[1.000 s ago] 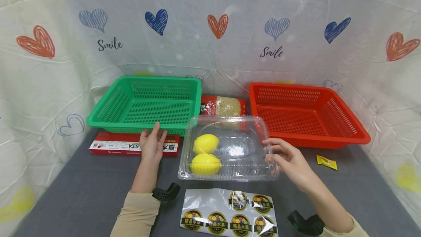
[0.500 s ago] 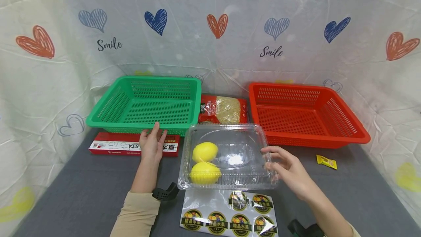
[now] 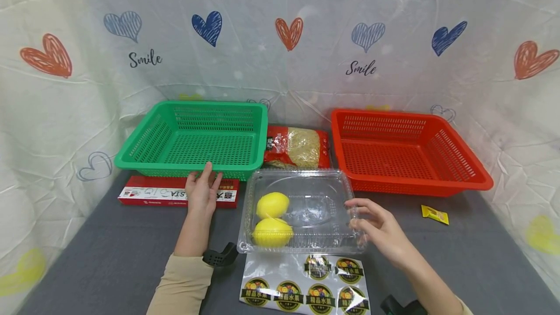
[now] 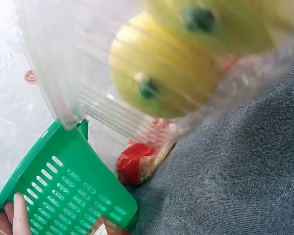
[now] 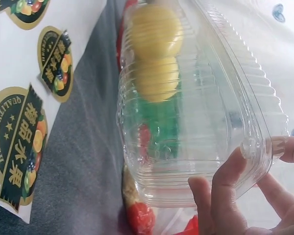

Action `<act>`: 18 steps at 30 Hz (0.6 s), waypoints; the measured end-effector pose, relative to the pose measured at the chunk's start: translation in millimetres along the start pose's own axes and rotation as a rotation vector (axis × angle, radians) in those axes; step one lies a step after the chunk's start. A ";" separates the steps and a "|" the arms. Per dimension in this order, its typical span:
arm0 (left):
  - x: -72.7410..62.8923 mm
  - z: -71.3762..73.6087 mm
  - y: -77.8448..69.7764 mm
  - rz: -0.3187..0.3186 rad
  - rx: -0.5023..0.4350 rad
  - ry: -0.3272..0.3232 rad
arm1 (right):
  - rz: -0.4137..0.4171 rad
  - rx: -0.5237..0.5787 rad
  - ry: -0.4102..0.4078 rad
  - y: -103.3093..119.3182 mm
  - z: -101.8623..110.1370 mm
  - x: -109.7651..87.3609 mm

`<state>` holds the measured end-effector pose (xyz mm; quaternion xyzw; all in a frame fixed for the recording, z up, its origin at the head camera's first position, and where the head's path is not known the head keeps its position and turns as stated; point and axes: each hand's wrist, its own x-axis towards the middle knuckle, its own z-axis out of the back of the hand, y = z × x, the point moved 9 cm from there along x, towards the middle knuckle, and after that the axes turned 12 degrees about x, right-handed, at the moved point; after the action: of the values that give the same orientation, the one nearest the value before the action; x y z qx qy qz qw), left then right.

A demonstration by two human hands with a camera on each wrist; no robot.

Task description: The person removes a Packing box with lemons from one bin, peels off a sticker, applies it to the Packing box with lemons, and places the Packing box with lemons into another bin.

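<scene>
Clear plastic box [image 3: 315,230] with two yellow fruits [image 3: 272,232] inside is seen between the two hands, and it is held by the right hand [image 3: 378,230] only. One end is pinched by those fingers and thumb, close to the rim. It seems to be held up off the worktop [image 3: 109,247]. Just past the left hand [image 3: 202,189], the front rim of the green basket [image 3: 148,166] is seen. The left fingers are a bit bent, and nothing is seen to be held by them (whether the rim is touched cannot be told).

The box should be light, thin and bendy, and maybe a bit slippery, so it should not be squeezed hard, or the plastic could be dented. Both fruits are kept at the end nearer the left hand, so that end is likely the heavy one and could be tipped down. The stiff rim would best be gripped, and the heavy end could be propped from below.
</scene>
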<state>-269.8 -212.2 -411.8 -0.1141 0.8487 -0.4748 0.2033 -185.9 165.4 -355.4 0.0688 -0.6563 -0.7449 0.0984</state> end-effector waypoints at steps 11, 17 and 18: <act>0.0 -0.5 0.6 0.003 0.006 -0.005 | -0.019 0.011 -0.005 -11.3 -3.3 4.6; 0.1 -0.1 0.8 0.003 0.006 -0.007 | -0.035 0.022 -0.005 -18.3 -3.4 6.6; 0.1 0.0 0.8 0.003 0.007 -0.006 | -0.039 0.021 -0.007 -19.7 -3.0 7.3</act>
<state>-269.9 -211.8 -412.5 -0.1135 0.8464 -0.4772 0.2071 -193.4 163.1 -375.1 0.0799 -0.6630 -0.7400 0.0810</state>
